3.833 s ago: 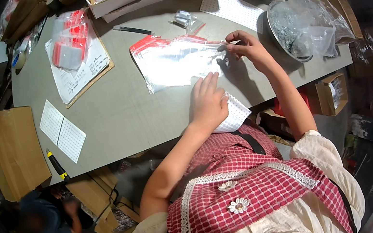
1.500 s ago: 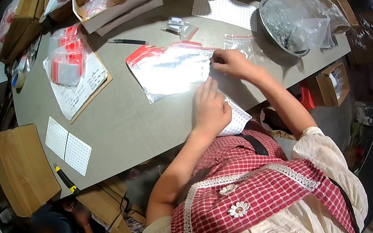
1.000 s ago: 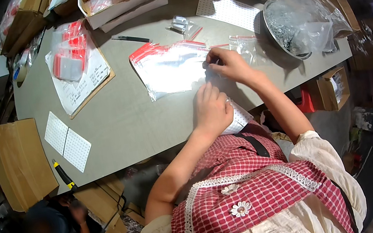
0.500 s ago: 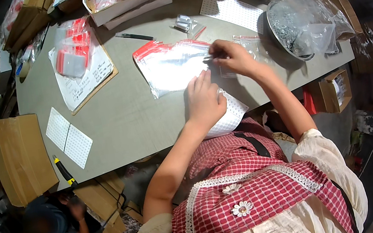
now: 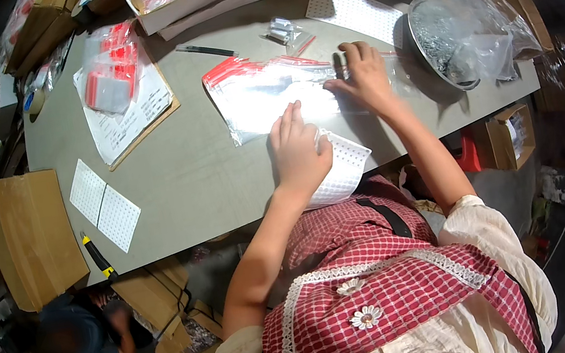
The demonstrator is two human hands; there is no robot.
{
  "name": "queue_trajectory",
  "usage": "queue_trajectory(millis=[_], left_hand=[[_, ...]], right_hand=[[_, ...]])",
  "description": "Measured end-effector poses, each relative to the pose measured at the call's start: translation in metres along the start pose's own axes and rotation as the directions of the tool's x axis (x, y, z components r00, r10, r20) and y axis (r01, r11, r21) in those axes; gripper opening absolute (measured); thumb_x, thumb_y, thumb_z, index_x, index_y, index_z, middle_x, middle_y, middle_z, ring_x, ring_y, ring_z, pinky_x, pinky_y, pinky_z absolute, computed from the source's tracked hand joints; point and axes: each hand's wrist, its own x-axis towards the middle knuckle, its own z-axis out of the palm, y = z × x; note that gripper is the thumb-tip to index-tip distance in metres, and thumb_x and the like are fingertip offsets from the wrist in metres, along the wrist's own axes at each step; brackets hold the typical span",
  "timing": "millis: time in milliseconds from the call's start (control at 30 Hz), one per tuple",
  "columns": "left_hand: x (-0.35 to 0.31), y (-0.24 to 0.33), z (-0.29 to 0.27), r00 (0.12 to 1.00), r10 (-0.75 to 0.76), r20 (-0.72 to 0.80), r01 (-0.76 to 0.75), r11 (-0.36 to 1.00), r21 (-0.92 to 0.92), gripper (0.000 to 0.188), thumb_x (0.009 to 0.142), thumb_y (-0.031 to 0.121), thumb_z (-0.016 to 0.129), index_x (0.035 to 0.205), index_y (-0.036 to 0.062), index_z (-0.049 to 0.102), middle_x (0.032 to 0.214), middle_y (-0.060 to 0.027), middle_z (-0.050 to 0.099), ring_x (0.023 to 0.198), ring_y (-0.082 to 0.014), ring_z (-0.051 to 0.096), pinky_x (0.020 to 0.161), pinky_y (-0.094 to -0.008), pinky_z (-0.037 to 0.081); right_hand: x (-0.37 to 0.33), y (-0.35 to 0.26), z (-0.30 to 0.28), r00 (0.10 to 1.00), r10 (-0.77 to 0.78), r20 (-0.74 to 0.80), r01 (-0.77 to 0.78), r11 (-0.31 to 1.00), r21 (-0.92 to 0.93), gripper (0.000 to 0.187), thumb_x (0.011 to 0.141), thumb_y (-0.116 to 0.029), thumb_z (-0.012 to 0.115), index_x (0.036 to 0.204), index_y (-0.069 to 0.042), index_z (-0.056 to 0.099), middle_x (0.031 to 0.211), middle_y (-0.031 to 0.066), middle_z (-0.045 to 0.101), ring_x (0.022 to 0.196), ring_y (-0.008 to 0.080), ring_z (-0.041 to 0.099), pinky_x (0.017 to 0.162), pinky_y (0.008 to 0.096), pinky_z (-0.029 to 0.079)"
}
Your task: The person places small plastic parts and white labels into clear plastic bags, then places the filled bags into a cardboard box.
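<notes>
- I see a grey worktable (image 5: 209, 181) crowded with cardboard boxes, a clipboard of papers (image 5: 132, 111) and a metal bowl lined with clear plastic (image 5: 453, 38).
- My left hand (image 5: 299, 150) lies flat, fingers extended, on a dotted white sheet (image 5: 344, 170) at the near table edge.
- My right hand (image 5: 364, 78) presses open-fingered on the stack of clear red-topped zip bags (image 5: 262, 95); half a second ago it pinched at their upper right corner.
- The bags sit mid-table, unmoved.
</notes>
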Motion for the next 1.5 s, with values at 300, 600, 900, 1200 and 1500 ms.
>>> queue_trajectory(millis=[300, 600, 900, 1200, 1500], left_hand=[[-0.009, -0.002, -0.026, 0.985, -0.084, -0.149, 0.062, 0.987, -0.147, 0.016, 0.087, 0.013, 0.071, 0.087, -0.0013, 0.062, 0.137, -0.0161, 0.063, 0.128, -0.0346, 0.055, 0.110, -0.0450, 0.035], [-0.024, -0.007, -0.038, 0.890, -0.453, 0.048, 0.418, 0.771, -0.481, 0.013, 0.096, 0.013, 0.068, 0.093, 0.0005, 0.067, 0.081, 0.0049, 0.054, 0.070, -0.0031, 0.044, 0.063, -0.0206, 0.034], [-0.028, -0.029, -0.025, 0.796, -0.585, 0.153, 0.485, 0.467, -0.739, 0.025, 0.093, 0.020, 0.071, 0.086, -0.0017, 0.060, 0.068, 0.0043, 0.046, 0.064, -0.0050, 0.039, 0.056, -0.0274, 0.034], [-0.034, -0.047, -0.024, 0.811, -0.552, 0.196, 0.543, 0.585, -0.602, 0.031, 0.097, 0.027, 0.067, 0.085, -0.0019, 0.061, 0.066, -0.0078, 0.057, 0.063, -0.0112, 0.047, 0.059, -0.0338, 0.042], [-0.039, -0.041, -0.023, 0.784, -0.573, 0.239, 0.613, 0.657, -0.438, 0.029, 0.097, 0.027, 0.064, 0.105, 0.0001, 0.070, 0.089, -0.0188, 0.074, 0.082, -0.0278, 0.072, 0.076, -0.0361, 0.053]], right_hand=[[-0.035, 0.008, -0.060, 0.973, 0.109, 0.203, -0.181, 0.908, 0.379, 0.059, 0.082, -0.035, 0.082, 0.127, -0.005, 0.059, 0.121, 0.0145, 0.061, 0.109, 0.0290, 0.059, 0.091, 0.0400, 0.047], [-0.088, -0.048, -0.075, 0.962, 0.022, 0.271, -0.192, 0.763, 0.617, 0.026, 0.090, -0.014, 0.072, 0.112, -0.005, 0.062, 0.097, 0.0148, 0.067, 0.088, 0.0312, 0.068, 0.078, 0.0386, 0.054], [-0.087, -0.048, -0.069, 0.987, -0.147, 0.065, 0.085, 0.821, 0.565, 0.020, 0.086, -0.009, 0.070, 0.105, -0.006, 0.066, 0.114, 0.0147, 0.066, 0.099, 0.0354, 0.067, 0.084, 0.0408, 0.054], [-0.013, -0.042, 0.021, 0.996, -0.031, -0.081, 0.060, 0.920, 0.386, 0.014, 0.082, -0.015, 0.069, 0.091, -0.004, 0.067, 0.127, 0.0144, 0.060, 0.127, 0.0403, 0.045, 0.110, 0.0510, 0.037], [-0.019, 0.030, 0.004, 0.952, 0.306, 0.008, -0.300, 0.927, 0.225, 0.030, 0.068, -0.024, 0.082, 0.090, -0.010, 0.067, 0.119, 0.0112, 0.060, 0.119, 0.0368, 0.047, 0.103, 0.0479, 0.038]])
